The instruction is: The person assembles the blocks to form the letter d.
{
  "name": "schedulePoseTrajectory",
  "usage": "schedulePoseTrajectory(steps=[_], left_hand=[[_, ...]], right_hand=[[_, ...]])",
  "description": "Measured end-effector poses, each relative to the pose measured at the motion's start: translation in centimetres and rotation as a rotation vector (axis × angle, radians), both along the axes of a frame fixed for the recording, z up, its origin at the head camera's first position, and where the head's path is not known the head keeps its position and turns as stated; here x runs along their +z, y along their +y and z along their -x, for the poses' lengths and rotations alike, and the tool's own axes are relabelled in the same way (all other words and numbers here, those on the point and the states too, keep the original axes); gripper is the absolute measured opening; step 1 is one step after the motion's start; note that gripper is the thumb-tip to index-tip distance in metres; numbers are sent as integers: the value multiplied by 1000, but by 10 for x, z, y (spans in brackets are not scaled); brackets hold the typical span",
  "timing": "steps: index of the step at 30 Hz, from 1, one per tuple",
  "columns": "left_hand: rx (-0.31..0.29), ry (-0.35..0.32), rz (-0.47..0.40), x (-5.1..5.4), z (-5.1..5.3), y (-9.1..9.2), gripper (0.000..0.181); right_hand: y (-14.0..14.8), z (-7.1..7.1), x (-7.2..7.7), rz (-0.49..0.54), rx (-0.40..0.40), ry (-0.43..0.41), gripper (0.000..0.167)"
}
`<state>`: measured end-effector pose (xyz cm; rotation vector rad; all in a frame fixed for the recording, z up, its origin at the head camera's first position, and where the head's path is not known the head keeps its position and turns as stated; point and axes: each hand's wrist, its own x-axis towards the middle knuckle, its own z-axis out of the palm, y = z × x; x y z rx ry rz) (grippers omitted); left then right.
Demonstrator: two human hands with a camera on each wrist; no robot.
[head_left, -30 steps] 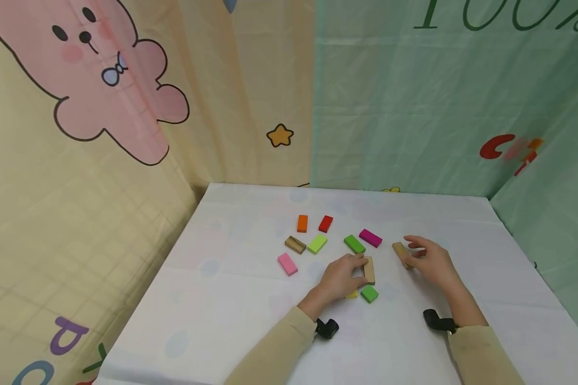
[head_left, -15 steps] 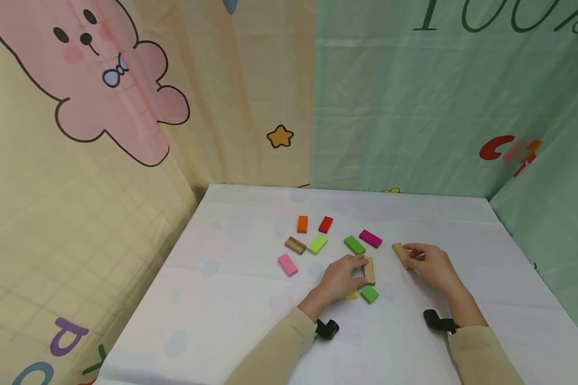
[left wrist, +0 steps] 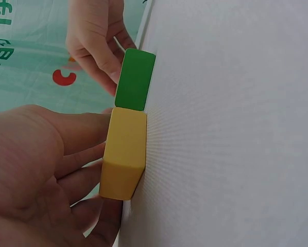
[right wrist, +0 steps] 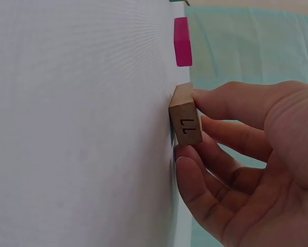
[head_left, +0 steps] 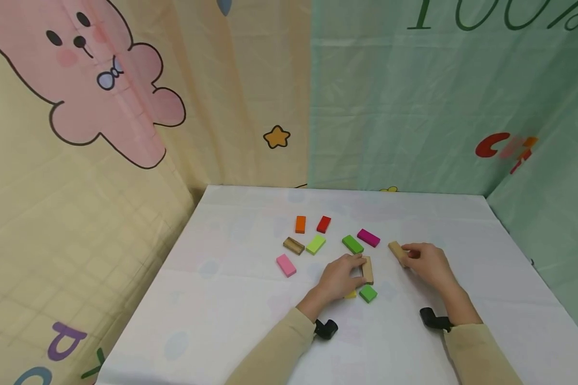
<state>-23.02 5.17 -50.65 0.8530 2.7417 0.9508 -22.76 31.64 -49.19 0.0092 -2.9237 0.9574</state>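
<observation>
My left hand (head_left: 339,278) holds a plain wooden block (head_left: 368,270) lengthwise, thumb at its near end and fingers at its far end. A yellow block (left wrist: 125,149) and a green block (left wrist: 135,80) stand in front in the left wrist view and hide that wooden block. To the right, my right hand (head_left: 428,264) pinches a second wooden block (head_left: 397,252) near its close end. That block slants on the white table, and its end face (right wrist: 186,125) bears dark printed marks in the right wrist view.
Farther back lie a magenta block (head_left: 368,238), a green block (head_left: 352,244), a lime block (head_left: 316,244), a red block (head_left: 324,224) and an orange block (head_left: 301,224). A brown wooden block (head_left: 294,245) and a pink block (head_left: 286,265) lie left. Printed curtains (head_left: 404,107) border the table.
My right hand's raised fingers have come down onto the right wooden block. The left hand keeps its hold in place. The head view has shifted slightly.
</observation>
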Motion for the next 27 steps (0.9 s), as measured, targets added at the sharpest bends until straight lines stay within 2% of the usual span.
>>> schedulePoseTrajectory(steps=[13, 27], left_hand=[[11, -8, 6, 0, -1, -3, 52], [18, -12, 12, -1, 1, 0, 54]], right_hand=[[-9, 2, -1, 13, -47, -24, 40], [-13, 1, -1, 12, -26, 59, 36]])
